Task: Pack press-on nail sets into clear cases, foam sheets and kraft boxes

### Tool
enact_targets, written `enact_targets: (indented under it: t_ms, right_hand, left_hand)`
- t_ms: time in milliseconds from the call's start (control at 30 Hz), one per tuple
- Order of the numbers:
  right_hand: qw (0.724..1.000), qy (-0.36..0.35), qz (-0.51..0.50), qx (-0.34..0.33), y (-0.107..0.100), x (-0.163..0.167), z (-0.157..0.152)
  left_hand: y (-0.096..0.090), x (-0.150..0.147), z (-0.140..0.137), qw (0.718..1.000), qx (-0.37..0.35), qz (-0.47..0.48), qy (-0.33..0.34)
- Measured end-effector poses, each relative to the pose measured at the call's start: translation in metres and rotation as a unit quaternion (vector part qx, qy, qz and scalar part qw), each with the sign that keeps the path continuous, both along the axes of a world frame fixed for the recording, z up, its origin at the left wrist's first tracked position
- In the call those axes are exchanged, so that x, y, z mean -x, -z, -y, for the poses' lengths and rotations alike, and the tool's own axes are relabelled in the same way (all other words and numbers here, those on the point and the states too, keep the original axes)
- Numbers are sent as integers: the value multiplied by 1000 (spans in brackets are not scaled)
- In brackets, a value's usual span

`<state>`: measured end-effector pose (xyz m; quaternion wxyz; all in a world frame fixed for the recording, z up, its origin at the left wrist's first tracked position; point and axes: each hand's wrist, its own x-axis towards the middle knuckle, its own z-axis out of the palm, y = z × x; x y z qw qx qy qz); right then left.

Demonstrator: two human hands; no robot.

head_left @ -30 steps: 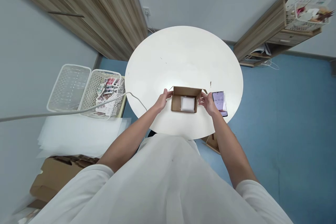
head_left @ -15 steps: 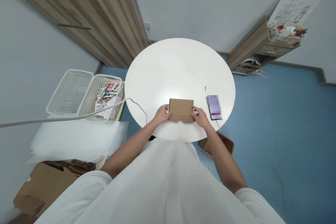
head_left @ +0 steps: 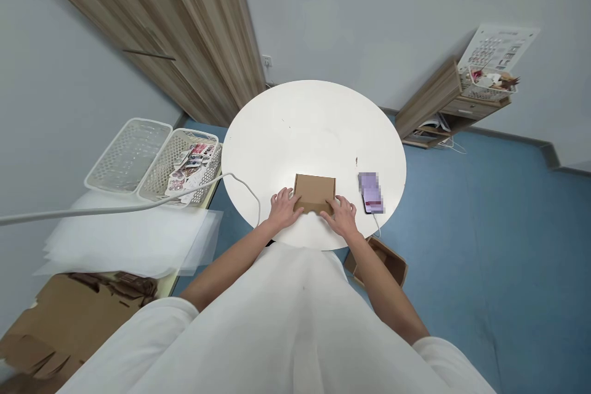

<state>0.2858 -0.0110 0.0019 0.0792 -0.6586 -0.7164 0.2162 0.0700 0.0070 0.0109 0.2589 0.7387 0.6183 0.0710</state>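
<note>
— Since it lies closed, how is the cardboard box entered?
— One, brown, on the white table, near the person's edge; phone to its right.
— Handling?
— Left hand: fingers partly spread, touching the near left corner. Right hand: half open, touching the near right corner. Grip or mere rest: cannot tell.

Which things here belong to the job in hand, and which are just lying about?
In the job:
small cardboard box, lid down
left hand and right hand, touching it
white table beneath

Apparently lying about, untouched:
phone
white cable
white basket of printed items
translucent sheets
brown cardboard
open box below tabletop
</note>
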Motion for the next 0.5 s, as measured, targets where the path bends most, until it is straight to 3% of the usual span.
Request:
enact_targets:
  t_ms: [233, 500]
  right_hand:
    - [1000, 14, -9, 13, 2, 0, 2]
    - [996, 40, -62, 48, 8, 15, 9]
  left_hand:
    - [3, 5, -1, 999, 22, 27, -32]
    - [1, 23, -5, 992, 61, 108, 3]
